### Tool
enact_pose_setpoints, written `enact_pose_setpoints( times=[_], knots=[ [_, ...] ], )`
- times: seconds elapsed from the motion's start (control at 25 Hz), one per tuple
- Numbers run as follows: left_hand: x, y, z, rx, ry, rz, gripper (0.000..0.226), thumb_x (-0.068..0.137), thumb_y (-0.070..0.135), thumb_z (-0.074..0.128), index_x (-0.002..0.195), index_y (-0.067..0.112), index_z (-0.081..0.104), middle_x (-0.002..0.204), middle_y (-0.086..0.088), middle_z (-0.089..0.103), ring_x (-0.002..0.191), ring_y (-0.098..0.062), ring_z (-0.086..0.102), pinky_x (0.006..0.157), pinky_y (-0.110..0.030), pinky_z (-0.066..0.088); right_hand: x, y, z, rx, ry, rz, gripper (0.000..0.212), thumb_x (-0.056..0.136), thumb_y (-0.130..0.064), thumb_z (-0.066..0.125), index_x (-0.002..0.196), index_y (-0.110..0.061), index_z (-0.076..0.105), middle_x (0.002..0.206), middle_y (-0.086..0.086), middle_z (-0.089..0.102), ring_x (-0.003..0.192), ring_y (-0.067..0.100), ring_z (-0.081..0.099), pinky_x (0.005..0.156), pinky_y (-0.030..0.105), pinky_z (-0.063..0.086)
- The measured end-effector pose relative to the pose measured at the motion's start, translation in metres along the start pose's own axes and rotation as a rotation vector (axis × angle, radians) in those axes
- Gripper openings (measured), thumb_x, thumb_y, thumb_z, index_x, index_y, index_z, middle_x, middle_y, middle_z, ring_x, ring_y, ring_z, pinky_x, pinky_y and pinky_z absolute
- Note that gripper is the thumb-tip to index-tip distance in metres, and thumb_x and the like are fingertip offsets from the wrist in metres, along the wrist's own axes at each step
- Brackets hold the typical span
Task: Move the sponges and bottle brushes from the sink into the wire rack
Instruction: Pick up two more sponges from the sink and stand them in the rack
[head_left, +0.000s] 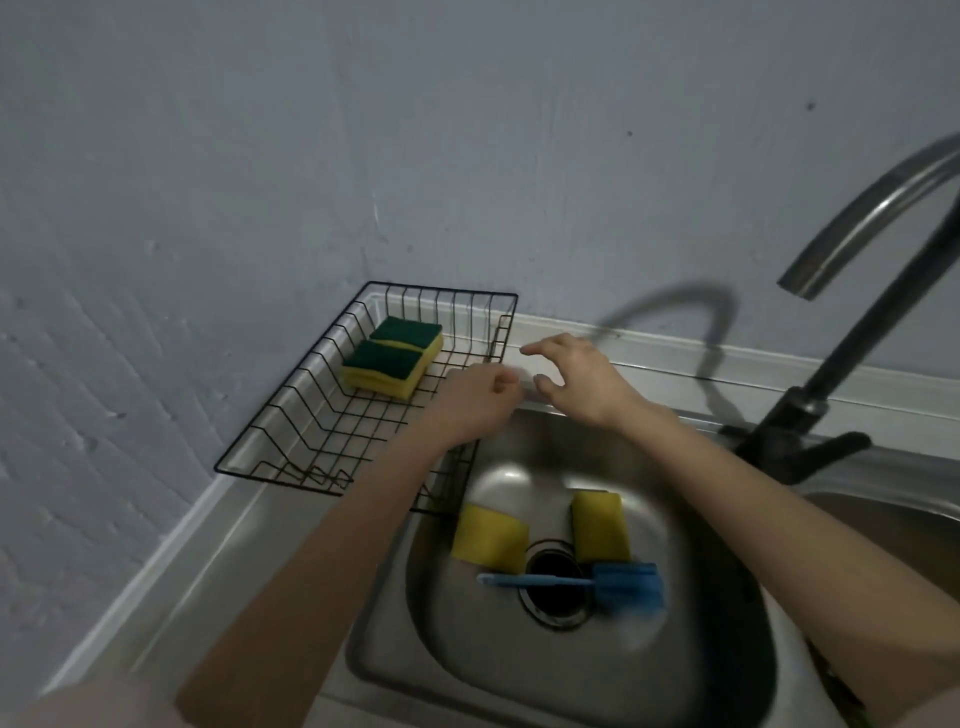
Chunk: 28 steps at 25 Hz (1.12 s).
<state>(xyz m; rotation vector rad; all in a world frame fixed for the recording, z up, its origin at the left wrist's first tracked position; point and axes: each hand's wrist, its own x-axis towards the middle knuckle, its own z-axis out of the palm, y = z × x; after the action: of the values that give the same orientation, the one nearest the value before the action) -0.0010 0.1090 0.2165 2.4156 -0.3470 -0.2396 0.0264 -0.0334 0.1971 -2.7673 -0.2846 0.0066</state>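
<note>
No writing can be read. Two sponges (393, 357) are stacked in the rack (291, 415) left of the sink (691, 675); two sponges (489, 538) and a blue brush (571, 582) are left inside it. Behind it, the left hand (475, 402) is curled, grip unclear; the right hand (576, 376) is spread.

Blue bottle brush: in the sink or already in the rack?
In the sink: the blue bottle brush lies across the drain, outside the wire rack.

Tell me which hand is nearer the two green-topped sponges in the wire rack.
Left. The left hand hovers over the rack's right side, just beside the sponges; the right hand is farther right, above the sink's back rim.
</note>
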Motion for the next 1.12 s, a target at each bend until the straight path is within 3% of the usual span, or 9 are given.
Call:
enact_pose_setpoints(
  times=[0.2, 0.36, 0.68, 0.88, 1.12],
  knots=[
    [-0.003, 0.021, 0.038, 0.002, -0.035, 0.001, 0.037, 0.094, 0.017, 0.041, 0.129, 0.009, 0.047, 0.133, -0.014, 0.054, 0.121, -0.026, 0.05, 0.1, -0.033, 0.039, -0.037, 0.041, -0.008, -0.023, -0.038, 0.082, 0.048, 0.09, -0.017, 0.048, 0.138, -0.02, 0.04, 0.145, 0.011, 0.041, 0.134, 0.031, 0.034, 0.113, 0.041, 0.03],
    [0.006, 0.022, 0.075, 0.032, -0.053, -0.037, 0.033, 0.092, 0.016, 0.043, 0.123, 0.005, 0.05, 0.124, -0.017, 0.057, 0.117, -0.032, 0.051, 0.093, -0.034, 0.04, -0.05, 0.073, 0.001, -0.013, -0.067, 0.112, 0.049, 0.089, -0.017, 0.047, 0.138, -0.019, 0.041, 0.144, 0.012, 0.042, 0.133, 0.032, 0.036, 0.112, 0.041, 0.031],
    [0.033, -0.039, 0.145, 0.198, -0.196, -0.21, 0.047, 0.092, 0.021, 0.044, 0.136, 0.007, 0.035, 0.139, -0.017, 0.043, 0.126, -0.032, 0.043, 0.103, -0.041, 0.038, -0.047, 0.121, 0.067, 0.062, -0.28, 0.213, 0.053, 0.09, -0.02, 0.05, 0.141, -0.018, 0.034, 0.143, 0.016, 0.039, 0.132, 0.034, 0.035, 0.111, 0.043, 0.032],
    [0.042, -0.081, 0.171, 0.182, -0.36, -0.298, 0.056, 0.093, 0.02, 0.046, 0.142, 0.006, 0.024, 0.152, -0.015, 0.026, 0.139, -0.028, 0.027, 0.113, -0.032, 0.024, -0.041, 0.137, 0.116, 0.113, -0.399, 0.323, 0.052, 0.09, -0.02, 0.05, 0.14, -0.019, 0.035, 0.142, 0.015, 0.037, 0.131, 0.035, 0.036, 0.11, 0.042, 0.034],
    [0.051, -0.122, 0.186, 0.303, -0.462, -0.411, 0.075, 0.09, 0.029, 0.048, 0.146, 0.015, 0.0, 0.158, -0.005, -0.007, 0.144, -0.034, -0.005, 0.117, -0.05, 0.006, -0.036, 0.145, 0.152, 0.116, -0.443, 0.422, 0.066, 0.089, -0.025, 0.052, 0.145, -0.033, 0.018, 0.152, 0.01, 0.02, 0.133, 0.039, 0.029, 0.107, 0.044, 0.033]
  ],
)
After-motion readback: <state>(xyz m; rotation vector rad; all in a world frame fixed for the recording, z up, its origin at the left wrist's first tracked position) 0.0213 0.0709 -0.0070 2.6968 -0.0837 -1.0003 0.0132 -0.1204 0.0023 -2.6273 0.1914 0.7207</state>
